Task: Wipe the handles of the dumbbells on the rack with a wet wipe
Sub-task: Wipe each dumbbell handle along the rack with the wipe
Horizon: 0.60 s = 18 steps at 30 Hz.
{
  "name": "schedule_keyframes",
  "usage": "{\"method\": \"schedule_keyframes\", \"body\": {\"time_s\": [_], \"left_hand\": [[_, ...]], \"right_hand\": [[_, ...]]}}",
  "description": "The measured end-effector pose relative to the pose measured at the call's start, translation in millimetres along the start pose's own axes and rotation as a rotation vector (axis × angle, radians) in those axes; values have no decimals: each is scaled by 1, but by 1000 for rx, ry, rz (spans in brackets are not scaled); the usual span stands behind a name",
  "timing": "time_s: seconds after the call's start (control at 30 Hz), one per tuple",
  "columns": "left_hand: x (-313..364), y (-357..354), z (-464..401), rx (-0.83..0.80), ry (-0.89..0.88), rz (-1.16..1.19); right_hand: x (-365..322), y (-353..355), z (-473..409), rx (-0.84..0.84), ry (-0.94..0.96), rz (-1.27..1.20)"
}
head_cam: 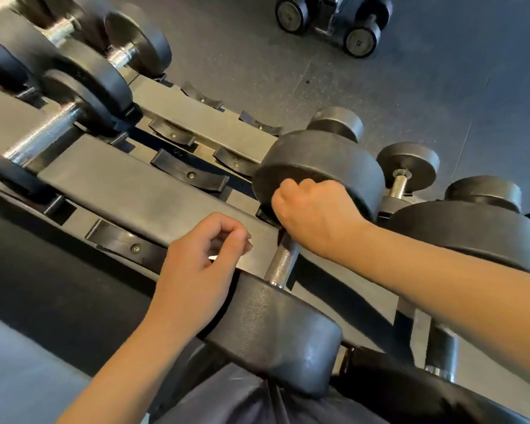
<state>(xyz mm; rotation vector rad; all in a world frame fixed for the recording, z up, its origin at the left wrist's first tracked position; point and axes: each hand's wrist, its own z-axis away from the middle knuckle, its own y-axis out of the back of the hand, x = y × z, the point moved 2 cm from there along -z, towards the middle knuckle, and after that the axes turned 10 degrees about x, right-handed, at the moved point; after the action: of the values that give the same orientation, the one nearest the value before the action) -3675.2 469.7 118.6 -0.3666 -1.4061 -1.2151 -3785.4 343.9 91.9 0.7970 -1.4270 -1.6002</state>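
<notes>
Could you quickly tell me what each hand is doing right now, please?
Left hand: fingers curled, pinching something white, likely the wipe.
Right hand: gripping the dumbbell handle.

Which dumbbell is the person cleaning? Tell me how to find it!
Look at the long black rack running across the picture, with empty cradles along its middle. Just past them lies the dumbbell whose knurled silver handle the right hand grips. It is the only one being held; the left hand hovers beside it.

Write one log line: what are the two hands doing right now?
right hand: grips dumbbell handle | left hand: pinches something white, unclear | rack: saddles empty nearby
</notes>
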Motion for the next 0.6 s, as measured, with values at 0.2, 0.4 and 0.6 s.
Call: {"method": "schedule_keyframes", "body": {"time_s": [0.2,0.4,0.6], "left_hand": [[-6,5,0,19,7,93],[-7,6,-1,-7,-34,120],[-10,6,-2,-44,-56,107]], "right_hand": [[-7,1,-22,-276,-21,-94],[-33,-4,7,-211,14,-310],[-23,7,22,-352,108,-656]]}}
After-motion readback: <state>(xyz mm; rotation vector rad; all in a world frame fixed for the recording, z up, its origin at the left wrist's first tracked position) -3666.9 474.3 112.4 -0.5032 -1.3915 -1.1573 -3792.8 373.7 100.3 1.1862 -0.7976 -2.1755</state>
